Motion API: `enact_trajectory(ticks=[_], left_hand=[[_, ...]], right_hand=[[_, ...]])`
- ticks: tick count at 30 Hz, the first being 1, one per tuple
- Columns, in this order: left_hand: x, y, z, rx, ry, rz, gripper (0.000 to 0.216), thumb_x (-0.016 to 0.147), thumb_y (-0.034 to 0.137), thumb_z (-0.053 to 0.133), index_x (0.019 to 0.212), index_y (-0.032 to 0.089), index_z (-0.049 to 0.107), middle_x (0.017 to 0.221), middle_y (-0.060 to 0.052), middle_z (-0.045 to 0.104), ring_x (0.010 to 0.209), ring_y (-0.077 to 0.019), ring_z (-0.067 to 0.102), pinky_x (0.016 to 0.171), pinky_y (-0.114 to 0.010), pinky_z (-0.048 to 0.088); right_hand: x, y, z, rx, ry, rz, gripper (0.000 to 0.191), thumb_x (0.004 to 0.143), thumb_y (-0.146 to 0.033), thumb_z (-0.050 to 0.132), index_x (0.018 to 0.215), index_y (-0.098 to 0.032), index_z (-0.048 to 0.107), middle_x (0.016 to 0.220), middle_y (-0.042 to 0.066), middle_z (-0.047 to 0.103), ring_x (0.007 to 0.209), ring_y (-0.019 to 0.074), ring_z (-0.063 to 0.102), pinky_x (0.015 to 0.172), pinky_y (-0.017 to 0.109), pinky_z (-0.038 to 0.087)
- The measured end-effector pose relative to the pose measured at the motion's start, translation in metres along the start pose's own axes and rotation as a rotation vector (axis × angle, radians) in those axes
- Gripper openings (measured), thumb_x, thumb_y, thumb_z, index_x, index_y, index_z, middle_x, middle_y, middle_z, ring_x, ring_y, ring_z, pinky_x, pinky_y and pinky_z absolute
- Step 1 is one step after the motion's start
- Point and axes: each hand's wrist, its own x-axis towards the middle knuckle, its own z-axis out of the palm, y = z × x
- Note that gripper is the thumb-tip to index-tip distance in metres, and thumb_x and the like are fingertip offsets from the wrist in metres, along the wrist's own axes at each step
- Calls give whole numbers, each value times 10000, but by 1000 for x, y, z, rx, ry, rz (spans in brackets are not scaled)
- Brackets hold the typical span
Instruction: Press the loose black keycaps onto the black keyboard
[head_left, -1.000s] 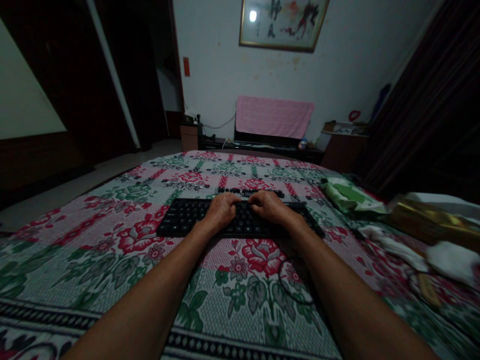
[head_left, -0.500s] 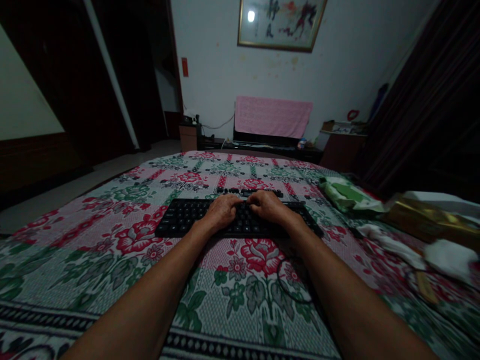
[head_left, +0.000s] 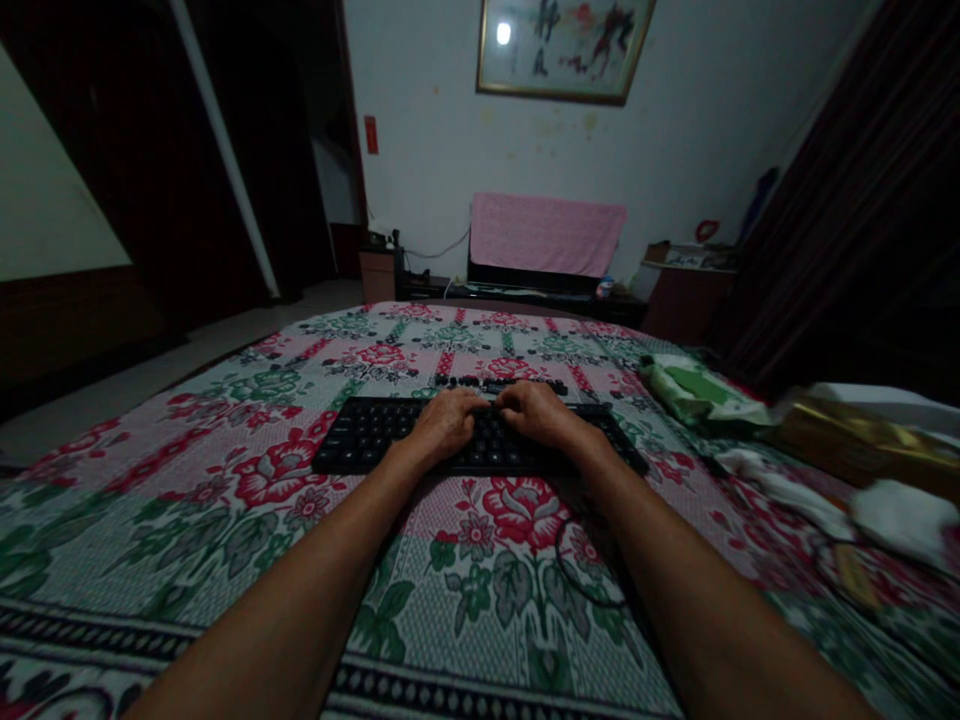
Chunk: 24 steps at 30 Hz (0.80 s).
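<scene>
A black keyboard (head_left: 367, 432) lies across the flowered bedspread in front of me. My left hand (head_left: 448, 420) rests over its middle, fingers drawn together and reaching toward the keyboard's far edge. Close beside it, my right hand (head_left: 536, 410) is closed too, with thumb and index finger nearly meeting the left fingertips. Whatever sits between the fingertips is too small and too dark to make out. Just beyond the keyboard, small black pieces (head_left: 559, 386) that look like loose keycaps lie in a row, partly hidden by my right hand.
A black cable (head_left: 581, 590) loops by my right forearm. To the right lie a green-and-white packet (head_left: 694, 390), a gold box (head_left: 862, 440) and white crumpled cloth or tissue (head_left: 900, 515). The flowered bedspread (head_left: 225, 560) spreads all around. A pink towel (head_left: 547, 235) hangs at the far wall.
Almost nothing differs. My left fingertips have shifted very slightly to the right, toward the right hand; the keyboard lies in the same place.
</scene>
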Motion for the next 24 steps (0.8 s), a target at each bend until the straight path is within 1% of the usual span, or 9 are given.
enact_trajectory(ticks=[6, 9, 15, 20, 24], left_hand=[[0, 3, -3, 45, -47, 49, 469, 716, 94, 413, 1107, 273, 602, 1113, 3, 592, 1028, -175, 526, 963, -321, 383], [-1, 4, -4, 70, -60, 55, 463, 732, 110, 417, 1128, 279, 588, 1135, 0, 577, 1029, -180, 520, 951, -324, 387], [-1, 4, -3, 119, -71, 81, 460, 763, 119, 399, 1166, 272, 559, 1154, -19, 556, 1017, -189, 515, 937, -346, 384], [-1, 4, -3, 141, -77, 92, 419, 795, 168, 399, 1168, 278, 557, 1150, -27, 551, 1003, -197, 517, 916, -353, 393], [-1, 4, -2, 155, -74, 91, 413, 795, 171, 408, 1160, 289, 562, 1155, -26, 546, 1007, -193, 516, 925, -352, 386]], right_hand=[[1, -1, 2, 8, 2, 27, 217, 705, -206, 507, 832, -175, 680, 787, 39, 680, 705, 148, 591, 626, 217, 385], [1, -1, 2, 27, -2, 51, 204, 706, -213, 512, 815, -176, 680, 772, 33, 681, 694, 144, 590, 611, 210, 381], [0, 4, -4, 99, -77, 43, 213, 717, -195, 514, 847, -174, 681, 806, 28, 685, 734, 143, 600, 637, 201, 390], [0, 5, -3, 113, -48, 66, 192, 730, -220, 528, 827, -167, 685, 799, 32, 686, 735, 149, 601, 648, 209, 398], [0, 4, -1, 145, -17, 54, 224, 727, -204, 532, 895, -177, 679, 835, 23, 689, 754, 147, 602, 657, 211, 409]])
